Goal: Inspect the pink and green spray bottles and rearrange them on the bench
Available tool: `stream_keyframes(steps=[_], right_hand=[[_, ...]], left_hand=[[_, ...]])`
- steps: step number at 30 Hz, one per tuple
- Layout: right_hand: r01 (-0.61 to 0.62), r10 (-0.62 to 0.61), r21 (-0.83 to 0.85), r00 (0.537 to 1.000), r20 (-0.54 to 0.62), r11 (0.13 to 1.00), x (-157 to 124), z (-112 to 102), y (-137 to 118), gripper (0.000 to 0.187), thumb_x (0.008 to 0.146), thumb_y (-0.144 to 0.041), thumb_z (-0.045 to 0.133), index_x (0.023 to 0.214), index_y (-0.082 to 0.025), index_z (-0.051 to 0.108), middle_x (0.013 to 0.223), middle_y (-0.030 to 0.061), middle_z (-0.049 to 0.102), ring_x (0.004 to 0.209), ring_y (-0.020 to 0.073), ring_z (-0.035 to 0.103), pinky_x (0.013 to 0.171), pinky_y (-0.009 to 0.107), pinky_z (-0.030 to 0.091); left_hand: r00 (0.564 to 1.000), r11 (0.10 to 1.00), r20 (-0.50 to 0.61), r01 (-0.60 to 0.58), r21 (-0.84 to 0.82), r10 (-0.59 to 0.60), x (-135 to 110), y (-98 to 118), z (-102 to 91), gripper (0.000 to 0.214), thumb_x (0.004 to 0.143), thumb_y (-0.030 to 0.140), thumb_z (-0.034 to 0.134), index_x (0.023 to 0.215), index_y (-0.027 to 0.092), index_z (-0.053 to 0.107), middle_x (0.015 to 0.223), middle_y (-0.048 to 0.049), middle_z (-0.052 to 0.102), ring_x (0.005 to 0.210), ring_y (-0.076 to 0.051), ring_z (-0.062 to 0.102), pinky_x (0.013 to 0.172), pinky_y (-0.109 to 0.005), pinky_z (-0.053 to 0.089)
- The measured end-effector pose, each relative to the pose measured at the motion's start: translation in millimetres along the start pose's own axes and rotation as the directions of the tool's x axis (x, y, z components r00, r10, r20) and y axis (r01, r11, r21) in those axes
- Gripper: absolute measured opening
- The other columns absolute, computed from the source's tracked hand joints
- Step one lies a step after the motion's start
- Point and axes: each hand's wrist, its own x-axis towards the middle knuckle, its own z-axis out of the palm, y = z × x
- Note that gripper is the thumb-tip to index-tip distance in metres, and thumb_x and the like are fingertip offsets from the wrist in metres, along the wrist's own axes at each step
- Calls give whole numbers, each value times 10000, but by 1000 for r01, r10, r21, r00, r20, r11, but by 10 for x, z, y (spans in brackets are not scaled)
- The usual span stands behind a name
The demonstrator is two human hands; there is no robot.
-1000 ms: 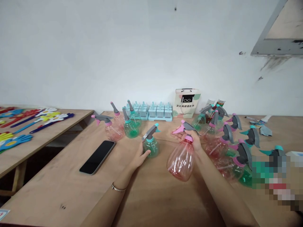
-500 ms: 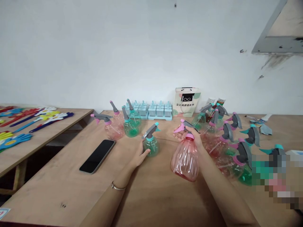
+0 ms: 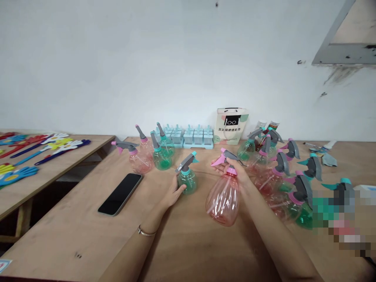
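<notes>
My right hand [image 3: 239, 177] grips a pink see-through spray bottle [image 3: 222, 199] by its neck, under the grey and pink trigger head, and holds it tilted just above the wooden table [image 3: 188, 243]. My left hand [image 3: 173, 194] rests against a small green spray bottle [image 3: 187, 179] with a grey and teal trigger head that stands on the table; the fingers curl round its left side.
A black phone [image 3: 120, 188] lies left of my left arm. Three more spray bottles [image 3: 152, 154] stand behind it, several more [image 3: 288, 180] crowd the right side. Blue ice-lolly moulds [image 3: 188, 137] and a paper bag [image 3: 231, 126] stand by the wall. Coloured hand clappers [image 3: 38, 150] lie on a left table.
The pink bottle in my right hand swung: its base went right and down, then back left. My left hand stayed on the green bottle.
</notes>
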Motion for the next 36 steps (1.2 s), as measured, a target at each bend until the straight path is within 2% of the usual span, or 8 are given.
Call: stream_keyframes(steps=[6,9,14,17,21,26,33,36], right_hand=[[38,-50,-122,994,-97,992,-72,45,-14,257,690,-425,741,730,-185,659,684,42,729,619,180,682,493,243,511],[84,-149,-306,970,-193,948,-82,51,-16,273,710,-445,737,801,-196,676,803,40,743,709,176,677,485,226,487],[223,-531,-700,807,-258,679,75,-104,69,275,752,-420,714,957,-240,677,894,5,717,779,171,647,725,298,526],[254,-647,-784,727,-232,566,186,-246,146,276,788,-420,671,1000,-243,668,890,11,702,846,194,642,869,342,490],[292,-686,-772,686,-242,565,295,-391,242,344,745,-426,711,1027,-238,651,895,29,694,846,221,634,891,380,474],[214,-672,-831,703,-233,513,413,-585,443,584,690,-414,736,1196,-211,527,1084,92,657,1007,246,618,959,434,450],[118,-768,-957,626,-135,265,656,-977,716,799,723,-506,671,1349,-114,366,1358,235,471,1304,331,429,1102,511,314],[87,-769,-969,627,-126,230,816,-1101,739,862,762,-512,640,1415,-80,281,1423,266,402,1360,337,362,1123,510,287]], left_hand=[[1000,1000,5,13,17,-14,-6,-26,2,689,871,574,513,1386,163,309,1453,-162,393,1396,-313,329,1187,-493,199],[1000,1000,-4,4,5,-4,-3,-8,8,695,863,580,521,1379,167,306,1451,-163,398,1391,-313,339,1185,-490,210],[1000,1000,3,20,-5,-20,1,38,8,686,865,584,516,1378,178,310,1455,-153,408,1388,-302,355,1184,-475,230],[999,999,14,39,-6,-39,-3,36,7,706,862,594,514,1385,173,298,1455,-157,407,1391,-309,351,1184,-486,229],[999,999,8,33,-22,-33,-7,19,10,700,862,594,518,1389,185,307,1456,-148,408,1392,-308,349,1184,-486,233],[999,999,14,31,-30,-31,-4,10,10,687,864,583,528,1386,190,317,1453,-141,417,1392,-304,349,1187,-485,223],[1000,1000,3,18,-21,-17,2,3,17,707,856,593,532,1386,176,319,1448,-153,415,1389,-318,340,1189,-496,196],[1000,999,2,24,-21,-24,-2,16,18,682,864,575,530,1389,188,328,1429,-142,442,1375,-313,363,1178,-490,229]])
